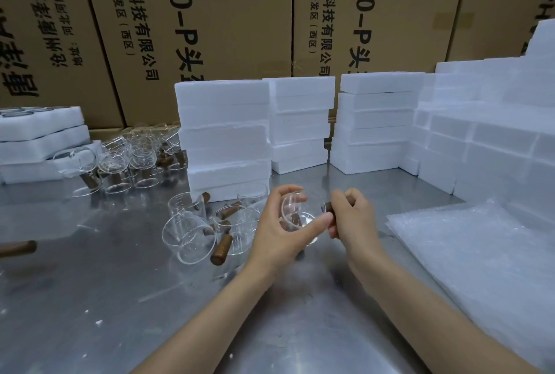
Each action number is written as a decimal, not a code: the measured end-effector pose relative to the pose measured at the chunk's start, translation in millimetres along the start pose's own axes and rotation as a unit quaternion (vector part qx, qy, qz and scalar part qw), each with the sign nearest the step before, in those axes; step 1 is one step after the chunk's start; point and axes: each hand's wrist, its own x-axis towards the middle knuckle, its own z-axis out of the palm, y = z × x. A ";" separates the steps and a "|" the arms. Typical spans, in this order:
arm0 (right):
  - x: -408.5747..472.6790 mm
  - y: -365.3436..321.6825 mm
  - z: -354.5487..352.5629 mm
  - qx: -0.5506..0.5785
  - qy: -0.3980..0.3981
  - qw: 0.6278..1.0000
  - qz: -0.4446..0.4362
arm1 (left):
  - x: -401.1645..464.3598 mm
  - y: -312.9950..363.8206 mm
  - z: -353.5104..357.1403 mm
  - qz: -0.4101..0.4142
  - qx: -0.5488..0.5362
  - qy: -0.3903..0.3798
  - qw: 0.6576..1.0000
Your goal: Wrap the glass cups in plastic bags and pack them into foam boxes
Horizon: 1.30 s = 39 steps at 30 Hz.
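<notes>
Far left: a short stack of open foam trays (39, 145) with round pockets showing on the top one, sitting on the steel table (90, 298). A brown wooden handle (18, 247) lies alone at the left edge of the table. Just right of the trays, a far cluster of glass cups (129, 163) with wooden handles, packed close together, some tipped. Nearer and toward the centre, a second group of glass cups (207, 223), several lying on their sides with handles pointing near. Behind this group, a tall stack of closed foam boxes (223, 136); two more stacks stand further right and farther back. Centre, held above the table: the left hand (277, 232) cups the body of a glass cup (295, 213), thumb and fingers curled round the glass on opposite sides. The right hand (350, 217) grips the cup's wooden handle (327, 207), fingers wrapped round it, dark end of the handle showing to the left of the knuckles. The cup is tilted, rim toward the left hand. Right, near: a flat pile of clear plastic bags (480, 253) on the table. Far right: stepped wall of foam boxes (495, 133). Backdrop: printed cardboard cartons (225, 13).
</notes>
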 end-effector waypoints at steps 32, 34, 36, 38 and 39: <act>-5.5 -12.1 -1.0 -0.206 -0.084 0.969 -0.104 | -1.2 24.9 3.1 0.016 -0.109 0.154 0.982; -5.4 -10.1 -0.8 -0.222 -0.079 0.965 -0.111 | -3.1 22.6 5.3 0.015 -0.094 0.150 0.984; -4.8 -9.0 -1.5 -0.225 -0.086 0.965 -0.105 | -4.6 20.4 6.8 0.011 -0.061 0.144 0.988; -2.8 -10.0 -3.1 -0.215 -0.084 0.969 -0.087 | -6.9 18.6 7.0 0.020 -0.015 0.124 0.992; -0.9 -11.1 -4.4 -0.202 -0.080 0.973 -0.074 | -7.7 17.4 6.9 0.030 0.012 0.108 0.994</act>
